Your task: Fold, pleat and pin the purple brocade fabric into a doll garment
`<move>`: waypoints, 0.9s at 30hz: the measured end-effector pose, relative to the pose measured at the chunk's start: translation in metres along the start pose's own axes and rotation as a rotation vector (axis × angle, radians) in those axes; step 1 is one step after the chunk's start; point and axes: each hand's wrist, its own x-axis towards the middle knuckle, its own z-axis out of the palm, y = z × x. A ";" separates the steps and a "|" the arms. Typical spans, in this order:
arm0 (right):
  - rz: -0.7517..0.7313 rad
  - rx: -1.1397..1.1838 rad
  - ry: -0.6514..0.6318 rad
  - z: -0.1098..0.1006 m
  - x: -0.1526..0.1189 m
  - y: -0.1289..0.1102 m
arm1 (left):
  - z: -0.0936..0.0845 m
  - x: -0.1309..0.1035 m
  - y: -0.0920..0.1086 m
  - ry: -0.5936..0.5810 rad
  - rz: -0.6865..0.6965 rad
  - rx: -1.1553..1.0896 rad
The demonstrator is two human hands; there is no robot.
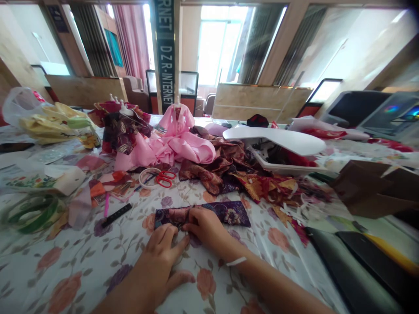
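A narrow strip of dark purple patterned fabric (234, 213) lies across the flowered tablecloth (131, 248). My left hand (165, 248) rests at the strip's lower left edge, its thumb and fingers apart and nothing held in it. Over the middle of the strip, my right hand (203, 226) is closed, with fingers and thumb pinched at the fabric's lower edge. A small white strip (236, 261) lies across my right wrist. Both hands are close together, and the fabric under the fingertips is partly hidden.
Red-handled scissors (165, 179) lie beside a white tape roll (147, 178). A black bar (117, 215) is left of the fabric. Pink cloth (196, 148) and brown cloth (212, 174) are heaped behind. Green tape (36, 213) sits left; a dark folder (340, 270) and brown box (366, 187) sit right.
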 end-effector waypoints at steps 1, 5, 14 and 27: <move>-0.005 -0.012 0.004 0.000 0.001 0.000 | -0.001 0.001 0.001 0.000 0.001 0.010; -0.008 -0.038 -0.005 -0.001 0.001 0.001 | -0.003 0.003 0.004 0.003 0.005 0.054; -0.053 -0.116 -0.009 -0.001 0.000 -0.001 | -0.008 0.006 0.007 0.033 0.048 0.031; -0.039 -0.099 -0.053 -0.005 0.001 -0.005 | -0.022 0.008 0.017 -0.020 0.024 0.034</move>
